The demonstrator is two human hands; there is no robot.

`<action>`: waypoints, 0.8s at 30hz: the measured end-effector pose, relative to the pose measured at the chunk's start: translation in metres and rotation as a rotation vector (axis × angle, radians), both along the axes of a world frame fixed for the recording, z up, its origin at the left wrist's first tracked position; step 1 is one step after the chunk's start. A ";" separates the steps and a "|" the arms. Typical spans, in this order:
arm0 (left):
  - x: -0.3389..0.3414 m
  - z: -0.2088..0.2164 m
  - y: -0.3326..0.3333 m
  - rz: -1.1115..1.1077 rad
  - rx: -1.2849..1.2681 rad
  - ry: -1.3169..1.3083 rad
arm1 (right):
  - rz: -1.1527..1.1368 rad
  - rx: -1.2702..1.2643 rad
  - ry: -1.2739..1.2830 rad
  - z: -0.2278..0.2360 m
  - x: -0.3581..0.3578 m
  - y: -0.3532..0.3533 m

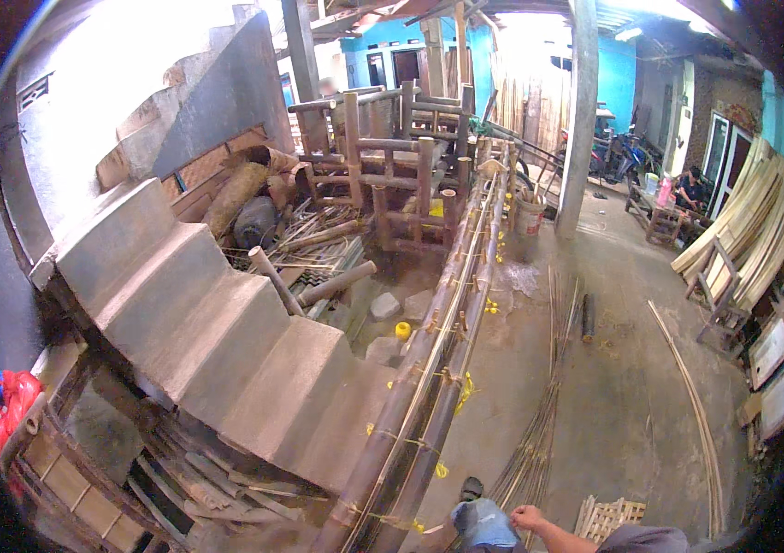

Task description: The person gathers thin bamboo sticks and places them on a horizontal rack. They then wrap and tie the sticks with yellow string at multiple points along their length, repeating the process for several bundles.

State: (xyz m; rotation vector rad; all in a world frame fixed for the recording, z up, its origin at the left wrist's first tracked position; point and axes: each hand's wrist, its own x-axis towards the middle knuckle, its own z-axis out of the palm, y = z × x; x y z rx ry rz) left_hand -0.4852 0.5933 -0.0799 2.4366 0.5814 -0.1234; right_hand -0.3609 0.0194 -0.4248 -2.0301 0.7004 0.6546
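Note:
My right hand is low in the head view, beside my blue-clad leg. Its fingers are curled together, and anything inside them is too small to make out. My left hand is out of view. To the left of the leg runs a pair of long dark bamboo poles, reaching far back, tied at intervals with yellow twine. A bundle of thin bamboo sticks lies on the floor just ahead of the hand. Right of my forearm is a woven bamboo piece.
Concrete steps descend on the left, with scrap wood below. Bamboo frames stand behind. A concrete post rises at back right. Bamboo strips lean on the right wall, near a seated person. A yellow twine ball lies near the poles.

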 end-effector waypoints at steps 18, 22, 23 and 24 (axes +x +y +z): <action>0.523 0.029 -0.524 -1.240 -0.345 -0.122 | 0.152 0.018 0.082 -0.086 0.259 -0.187; 0.631 0.131 -0.641 -1.571 -0.453 -0.611 | 0.233 -0.258 -0.317 -0.126 0.376 -0.300; 0.671 0.141 -0.664 -1.629 -0.560 -0.737 | -0.076 -0.153 -0.611 -0.109 0.397 -0.348; 0.693 0.162 -0.671 -1.599 -0.589 -0.836 | -0.033 -0.189 -0.474 -0.080 0.437 -0.370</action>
